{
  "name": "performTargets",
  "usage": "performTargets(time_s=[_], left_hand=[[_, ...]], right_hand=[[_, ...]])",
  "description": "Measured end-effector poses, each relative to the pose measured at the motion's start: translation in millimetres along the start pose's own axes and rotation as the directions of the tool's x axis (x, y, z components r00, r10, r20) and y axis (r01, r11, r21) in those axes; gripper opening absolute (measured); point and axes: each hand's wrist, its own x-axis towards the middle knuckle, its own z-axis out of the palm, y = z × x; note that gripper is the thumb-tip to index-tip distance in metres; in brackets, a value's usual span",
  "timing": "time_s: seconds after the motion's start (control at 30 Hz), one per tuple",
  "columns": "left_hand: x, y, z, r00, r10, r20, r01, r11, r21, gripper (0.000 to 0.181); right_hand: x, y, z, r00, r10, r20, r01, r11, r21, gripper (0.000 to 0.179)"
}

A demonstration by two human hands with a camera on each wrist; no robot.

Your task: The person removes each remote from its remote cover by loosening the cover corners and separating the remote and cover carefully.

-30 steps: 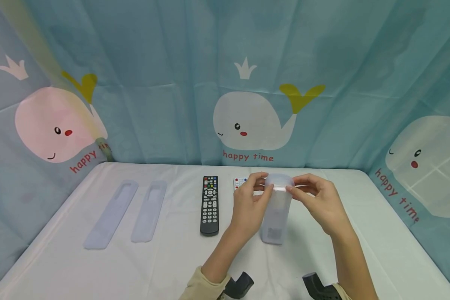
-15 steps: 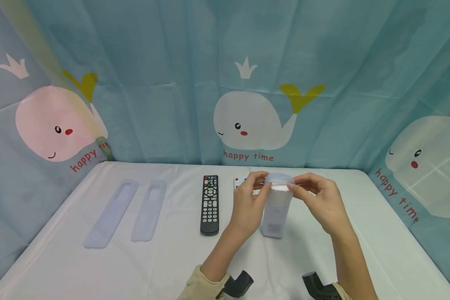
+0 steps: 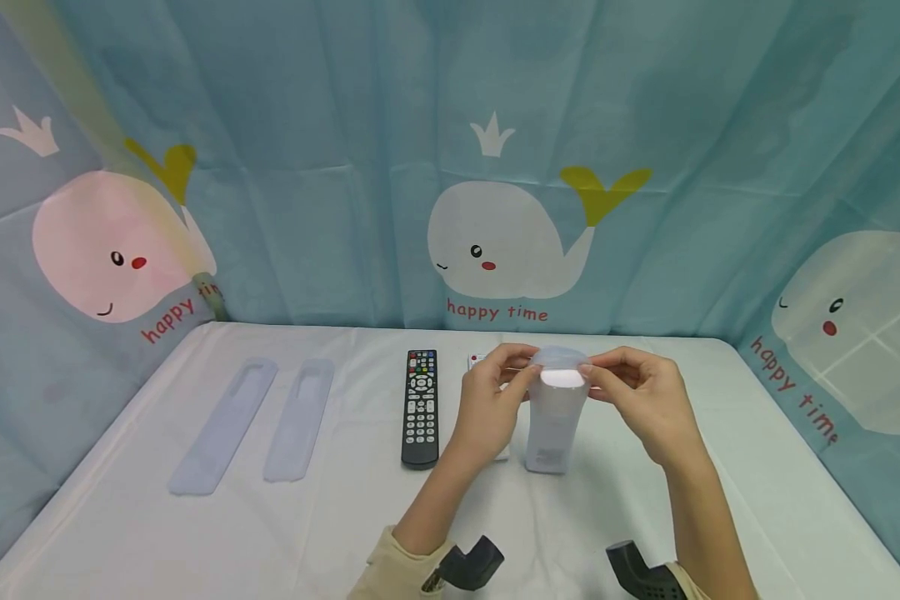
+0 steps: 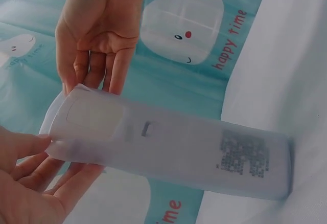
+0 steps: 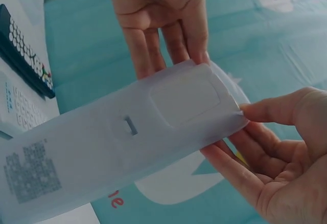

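A translucent silicone remote cover [image 3: 553, 433] stands nearly upright, its lower end at or close to the white cloth. Inside it is a white remote control [image 5: 189, 98], whose latch and a patterned label show through the back in both wrist views. My left hand [image 3: 491, 408] pinches the cover's upper left edge between thumb and fingers. Opposite, my right hand [image 3: 641, 404] pinches the upper right edge. At the top, the cover's rim [image 3: 560, 358] arches over the remote's white end. Some fingertips are hidden behind the cover.
A black remote [image 3: 420, 408] lies left of my hands. Another white remote [image 3: 503, 455] is mostly hidden behind my left hand. Two flat translucent covers [image 3: 222, 429] [image 3: 298, 423] lie at the table's left. A blue whale-print curtain [image 3: 330, 242] hangs behind the white-covered table [image 3: 157, 550].
The cover's lower end has shifted slightly up and tilted away. More of the remote's white end shows under the rim. Both hands keep their pinch, and the left has moved slightly left.
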Motion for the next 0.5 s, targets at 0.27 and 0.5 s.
performTargets(time_s=[0.27, 0.5], left_hand=[[1.7, 2.2, -3.8, 0.996, -0.078, 0.036, 0.080, 0.995, -0.067, 0.023], [2.3, 3.1, -6.1, 0.990, -0.133, 0.053, 0.138, 0.986, -0.098, 0.024]], right_hand=[[1.6, 1.1, -2.6, 0.999, 0.032, 0.034, -0.034, 0.998, 0.048, 0.024], [2.0, 1.5, -3.3, 0.998, 0.053, 0.046, -0.056, 0.997, 0.056, 0.025]])
